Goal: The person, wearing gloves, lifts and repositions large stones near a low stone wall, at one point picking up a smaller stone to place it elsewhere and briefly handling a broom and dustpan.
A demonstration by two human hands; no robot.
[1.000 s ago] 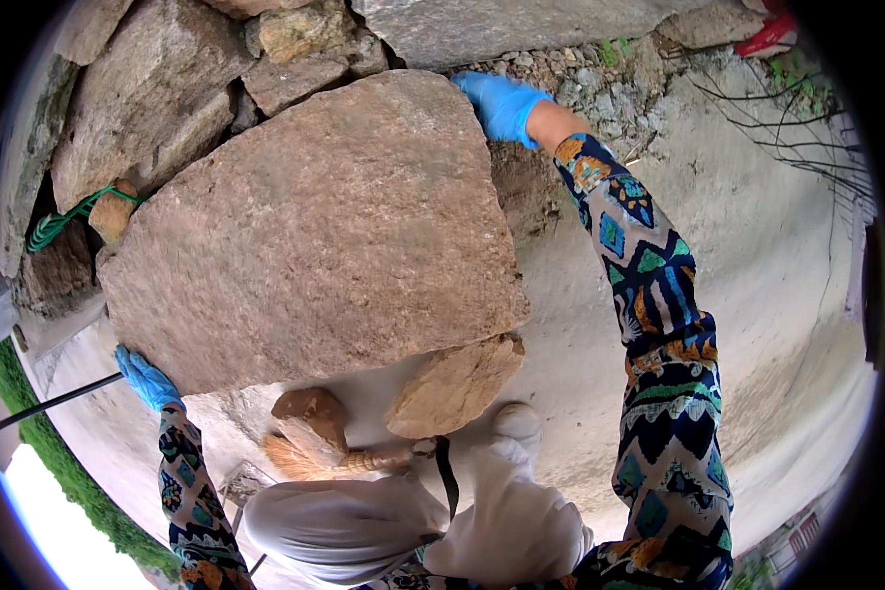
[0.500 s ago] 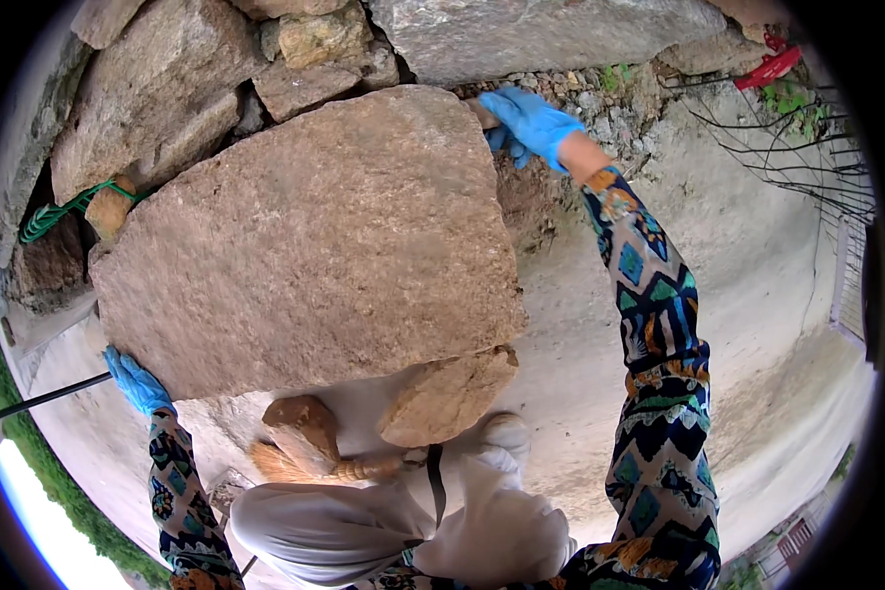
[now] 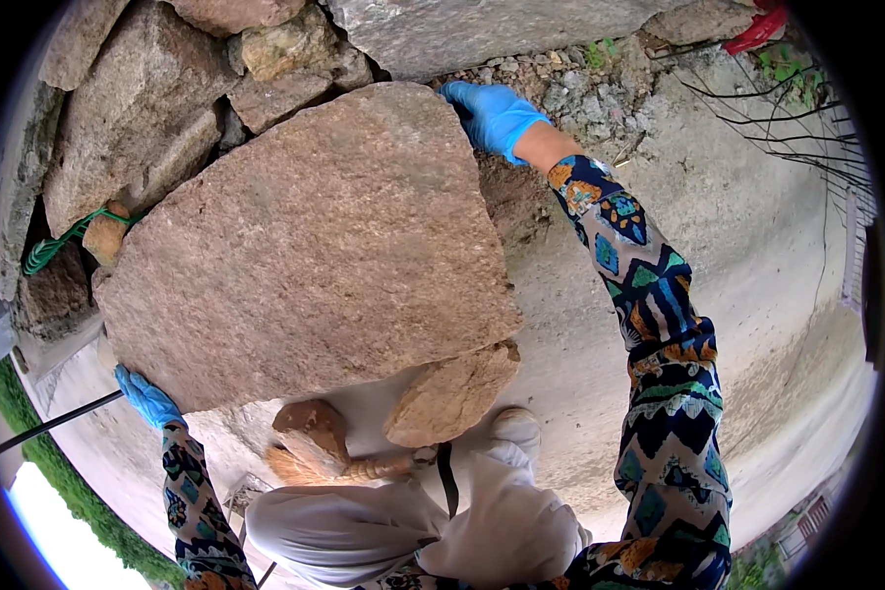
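Observation:
A big flat brown stone slab (image 3: 305, 246) fills the middle of the head view, its broad face toward me. My left hand (image 3: 148, 396), in a blue glove, lies against the slab's lower left edge with its fingers stretched out. At the upper right corner of the slab, my right hand (image 3: 490, 116), also gloved in blue, is closed with curled fingers. Its fingertips are hidden between the corner and the rubble, so what it grips does not show. Below the slab's near edge sit a tan rock (image 3: 452, 395) and a smaller brown rock (image 3: 312, 433).
Stacked rocks (image 3: 133, 108) and a long grey stone (image 3: 482, 34) border the far side. Loose gravel (image 3: 600, 103) lies right of my hand. Black wires (image 3: 777, 133) stick out at right; a dark rod (image 3: 54, 423) reaches in from the left. A straw broom (image 3: 364, 468) lies by my legs.
My right hand has moved left, up against the slab's corner. A small brown stone seen at its fingertips before is now hidden. The left hand stays at the slab's edge; the view has shifted slightly.

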